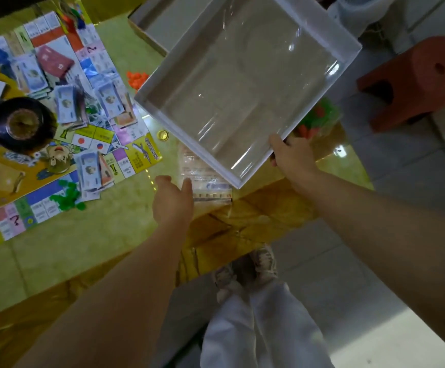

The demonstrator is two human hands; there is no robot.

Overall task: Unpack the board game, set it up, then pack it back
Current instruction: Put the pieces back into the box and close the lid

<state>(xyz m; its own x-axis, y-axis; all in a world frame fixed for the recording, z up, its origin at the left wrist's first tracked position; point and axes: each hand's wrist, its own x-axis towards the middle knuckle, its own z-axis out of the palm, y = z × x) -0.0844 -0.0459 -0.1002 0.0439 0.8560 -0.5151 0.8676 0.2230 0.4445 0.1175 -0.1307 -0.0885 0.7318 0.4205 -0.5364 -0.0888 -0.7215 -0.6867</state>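
Held box tray (242,88) over plastic bag (205,179), game board (43,179) left, stool (418,81) right

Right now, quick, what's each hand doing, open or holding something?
Left hand: open, fingers loose, at the clear plastic bag.
Right hand: grips the white box tray by its rim.

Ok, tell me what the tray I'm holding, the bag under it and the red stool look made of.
The tray: probably white cardboard under glossy clear film; streaky highlights run across its inside. The bag: thin clear plastic, crinkled; printed contents show through. The red stool: likely moulded plastic, matte; one even colour, rounded edges, a round hole.
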